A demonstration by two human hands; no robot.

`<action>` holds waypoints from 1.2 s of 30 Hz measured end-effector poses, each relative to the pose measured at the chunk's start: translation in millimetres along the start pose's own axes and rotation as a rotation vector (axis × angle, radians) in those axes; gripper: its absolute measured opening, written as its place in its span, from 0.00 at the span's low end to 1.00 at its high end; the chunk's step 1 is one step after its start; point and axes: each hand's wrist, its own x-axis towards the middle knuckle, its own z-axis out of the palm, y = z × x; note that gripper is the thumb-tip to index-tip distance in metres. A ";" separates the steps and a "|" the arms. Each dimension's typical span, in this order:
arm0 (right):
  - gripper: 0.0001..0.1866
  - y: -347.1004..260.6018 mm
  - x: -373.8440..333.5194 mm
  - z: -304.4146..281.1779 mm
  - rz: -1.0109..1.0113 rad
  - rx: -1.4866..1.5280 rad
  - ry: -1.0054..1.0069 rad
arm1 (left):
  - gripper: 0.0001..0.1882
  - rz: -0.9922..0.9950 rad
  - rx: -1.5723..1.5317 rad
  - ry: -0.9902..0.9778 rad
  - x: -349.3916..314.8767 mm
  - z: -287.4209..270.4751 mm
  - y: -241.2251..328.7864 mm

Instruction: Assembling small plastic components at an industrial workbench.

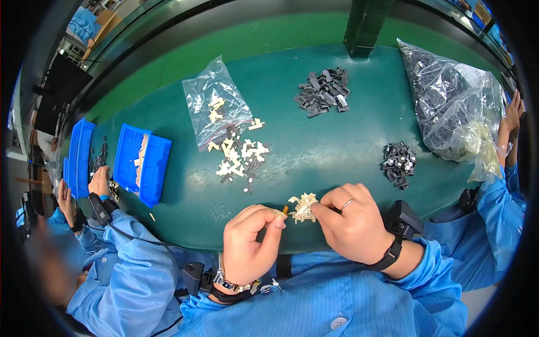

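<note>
My left hand (252, 241) pinches a small cream plastic piece (278, 213) between thumb and forefinger. A tiny amber-orange bit (285, 210) sticks up at its tip. My right hand (353, 224), with a ring on one finger, reaches to the right edge of a small heap of cream plastic pieces (304, 205) near the table's front edge. Its thumb and fingertips are closed together there, and what they hold, if anything, is hidden. To the right of the heap lies a pile of small black parts with white spots (399, 163).
Beyond my hands, mixed cream and dark pieces (238, 156) spill below a clear plastic bag (216, 101). Dark grey parts (324, 92) lie farther back, and a large bag of dark parts (449, 101) stands right. Blue bins (157, 174) sit left. Co-workers (132, 269) sit on both sides.
</note>
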 end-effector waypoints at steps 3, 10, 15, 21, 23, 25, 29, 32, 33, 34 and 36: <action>0.11 1.2 -0.6 0.6 -0.012 -0.002 -0.015 | 0.05 0.022 0.005 -0.026 0.3 0.9 2.2; 0.07 -10.5 5.8 -11.7 0.317 0.665 -0.010 | 0.02 -0.048 -0.144 -0.103 -1.1 6.4 4.4; 0.06 -7.8 8.6 -13.0 0.330 0.941 -0.074 | 0.03 -0.074 -0.412 -0.189 -4.1 13.6 3.8; 0.04 -10.3 5.4 -13.0 0.371 0.778 -0.002 | 0.02 0.057 -0.124 0.003 -0.4 17.2 14.9; 0.03 -9.9 3.4 -11.1 0.376 0.842 0.021 | 0.02 0.115 -0.099 0.018 2.4 19.8 15.2; 0.03 -9.3 3.0 -12.1 0.388 0.861 0.004 | 0.03 0.174 -0.074 0.037 3.2 19.9 15.9; 0.02 -10.1 0.1 -11.8 0.367 0.837 0.030 | 0.05 0.245 0.084 0.014 4.0 18.6 19.0; 0.01 -8.8 -2.0 -14.4 0.380 0.769 -0.009 | 0.06 0.277 0.137 -0.012 6.1 19.5 20.1; 0.01 -9.5 -2.8 -14.9 0.379 0.756 -0.004 | 0.06 0.282 0.163 -0.033 6.0 19.3 21.2; 0.01 -10.0 -3.9 -14.7 0.386 0.750 -0.018 | 0.05 0.291 0.163 -0.028 5.6 20.5 21.5; 0.03 -9.8 -3.1 -17.0 0.425 0.781 -0.066 | 0.05 0.301 0.170 -0.039 6.7 19.9 23.9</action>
